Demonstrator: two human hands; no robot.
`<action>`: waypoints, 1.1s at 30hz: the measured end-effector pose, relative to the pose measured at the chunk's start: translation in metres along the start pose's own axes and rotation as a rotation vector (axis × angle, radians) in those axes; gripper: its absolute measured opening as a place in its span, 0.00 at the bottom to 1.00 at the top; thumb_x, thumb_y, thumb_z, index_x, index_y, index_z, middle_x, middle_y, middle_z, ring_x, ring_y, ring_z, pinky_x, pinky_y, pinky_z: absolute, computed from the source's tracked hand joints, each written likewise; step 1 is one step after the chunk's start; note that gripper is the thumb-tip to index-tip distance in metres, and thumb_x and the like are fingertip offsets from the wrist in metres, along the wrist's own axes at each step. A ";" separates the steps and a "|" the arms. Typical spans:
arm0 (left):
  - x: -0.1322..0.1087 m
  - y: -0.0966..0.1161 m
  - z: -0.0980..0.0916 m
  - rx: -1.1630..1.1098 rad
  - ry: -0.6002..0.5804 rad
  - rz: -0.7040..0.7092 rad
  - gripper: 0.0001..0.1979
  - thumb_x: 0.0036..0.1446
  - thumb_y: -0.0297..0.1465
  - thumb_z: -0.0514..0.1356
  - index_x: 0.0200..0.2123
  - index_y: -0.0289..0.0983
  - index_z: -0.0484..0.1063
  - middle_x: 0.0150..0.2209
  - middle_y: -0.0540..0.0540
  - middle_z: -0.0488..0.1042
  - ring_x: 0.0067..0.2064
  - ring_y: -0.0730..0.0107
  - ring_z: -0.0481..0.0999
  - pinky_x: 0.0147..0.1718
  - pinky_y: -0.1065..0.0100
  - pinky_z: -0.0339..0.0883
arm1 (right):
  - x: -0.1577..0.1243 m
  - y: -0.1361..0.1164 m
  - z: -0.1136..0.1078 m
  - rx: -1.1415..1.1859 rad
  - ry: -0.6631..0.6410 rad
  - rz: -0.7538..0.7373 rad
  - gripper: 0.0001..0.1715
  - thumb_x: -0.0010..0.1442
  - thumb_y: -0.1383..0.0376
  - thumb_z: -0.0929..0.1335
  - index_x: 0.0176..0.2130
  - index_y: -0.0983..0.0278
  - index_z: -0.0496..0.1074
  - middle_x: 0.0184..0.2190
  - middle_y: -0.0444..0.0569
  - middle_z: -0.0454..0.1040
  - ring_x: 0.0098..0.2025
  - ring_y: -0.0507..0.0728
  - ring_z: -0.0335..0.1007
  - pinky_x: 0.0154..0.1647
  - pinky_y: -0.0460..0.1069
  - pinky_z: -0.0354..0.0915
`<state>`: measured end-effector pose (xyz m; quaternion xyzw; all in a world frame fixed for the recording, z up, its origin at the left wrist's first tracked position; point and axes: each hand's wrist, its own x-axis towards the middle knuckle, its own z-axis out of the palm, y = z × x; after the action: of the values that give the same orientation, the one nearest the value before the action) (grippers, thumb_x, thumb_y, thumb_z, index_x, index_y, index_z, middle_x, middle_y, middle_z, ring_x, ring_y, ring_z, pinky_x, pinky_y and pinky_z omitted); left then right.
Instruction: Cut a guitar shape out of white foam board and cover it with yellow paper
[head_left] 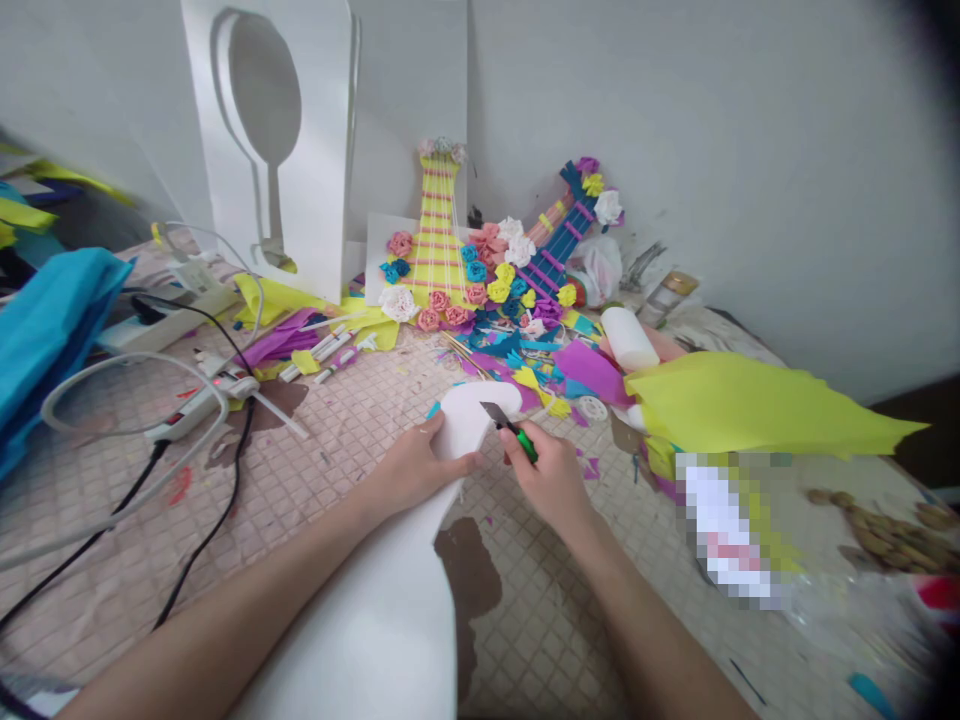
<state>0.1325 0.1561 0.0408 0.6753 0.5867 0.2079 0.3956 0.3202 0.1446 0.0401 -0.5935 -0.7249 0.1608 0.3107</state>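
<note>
A white foam board cutout (pixel 390 600) with a curved outline lies in front of me, its narrow rounded end pointing away. My left hand (pixel 420 460) grips its neck, thumb across the top face and fingers around the left edge. In my right hand (pixel 551 470) is a utility knife (pixel 517 435) with a green and black handle. Its dark blade reaches over the right edge of the board near the rounded end. Whether the blade cuts into the foam or only touches it, I cannot tell.
Behind stand a yellow paper-covered guitar shape (pixel 441 230) with paper roses and a blue one (pixel 559 250). A white board with a spoon-shaped hole (pixel 202 120) leans at the back left. Power strips (pixel 187 412) and cables lie left; yellow paper (pixel 757 400) lies right.
</note>
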 end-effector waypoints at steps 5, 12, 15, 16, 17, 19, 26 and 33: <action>-0.001 0.002 -0.003 -0.011 0.003 -0.002 0.35 0.46 0.56 0.55 0.46 0.32 0.67 0.32 0.45 0.73 0.36 0.56 0.73 0.32 0.65 0.63 | -0.001 0.000 -0.002 0.003 0.009 0.004 0.19 0.61 0.55 0.59 0.25 0.63 0.65 0.16 0.43 0.67 0.20 0.52 0.63 0.24 0.45 0.54; -0.002 0.002 -0.003 -0.064 -0.025 0.026 0.37 0.46 0.56 0.56 0.49 0.33 0.66 0.36 0.44 0.74 0.39 0.56 0.72 0.36 0.64 0.64 | -0.001 -0.003 -0.002 0.097 -0.039 0.010 0.19 0.61 0.56 0.60 0.24 0.63 0.65 0.14 0.41 0.64 0.18 0.50 0.61 0.23 0.45 0.54; -0.003 0.003 -0.005 -0.074 -0.024 0.018 0.39 0.45 0.56 0.56 0.51 0.32 0.66 0.41 0.42 0.74 0.43 0.54 0.72 0.40 0.62 0.64 | -0.002 -0.001 -0.006 0.218 -0.089 0.055 0.20 0.61 0.54 0.61 0.24 0.63 0.65 0.14 0.40 0.63 0.17 0.49 0.60 0.22 0.44 0.56; -0.003 0.004 -0.006 -0.078 -0.021 0.013 0.40 0.45 0.56 0.56 0.51 0.31 0.66 0.43 0.41 0.74 0.44 0.53 0.71 0.41 0.61 0.64 | -0.002 -0.001 -0.007 0.257 -0.088 0.063 0.19 0.61 0.54 0.61 0.25 0.63 0.65 0.14 0.40 0.64 0.17 0.49 0.60 0.22 0.44 0.56; -0.003 0.005 -0.007 -0.083 -0.020 0.010 0.40 0.45 0.57 0.55 0.51 0.30 0.66 0.44 0.40 0.73 0.45 0.52 0.71 0.43 0.61 0.63 | -0.003 0.000 -0.007 0.288 -0.077 0.064 0.19 0.61 0.54 0.61 0.26 0.63 0.66 0.16 0.40 0.66 0.17 0.49 0.60 0.22 0.44 0.57; -0.002 0.006 -0.008 -0.098 -0.024 0.003 0.41 0.45 0.56 0.55 0.52 0.30 0.65 0.48 0.39 0.72 0.47 0.51 0.70 0.46 0.60 0.62 | -0.003 0.000 -0.008 0.299 -0.042 0.049 0.18 0.61 0.54 0.61 0.28 0.63 0.66 0.17 0.41 0.67 0.18 0.49 0.61 0.22 0.44 0.57; -0.003 0.006 -0.008 -0.135 -0.069 0.016 0.37 0.46 0.54 0.56 0.51 0.32 0.66 0.44 0.42 0.73 0.42 0.55 0.72 0.43 0.60 0.64 | -0.005 -0.001 -0.004 0.063 0.027 -0.042 0.16 0.61 0.57 0.60 0.31 0.64 0.69 0.18 0.42 0.68 0.20 0.50 0.62 0.23 0.44 0.56; -0.003 0.006 -0.010 -0.179 -0.077 0.035 0.33 0.48 0.51 0.57 0.49 0.31 0.67 0.41 0.44 0.74 0.40 0.57 0.71 0.38 0.63 0.63 | -0.004 -0.001 -0.002 -0.036 0.048 -0.089 0.15 0.62 0.58 0.60 0.31 0.64 0.70 0.17 0.43 0.69 0.19 0.51 0.63 0.23 0.44 0.56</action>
<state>0.1285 0.1562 0.0518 0.6547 0.5385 0.2402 0.4729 0.3211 0.1399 0.0418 -0.5700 -0.7456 0.1196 0.3239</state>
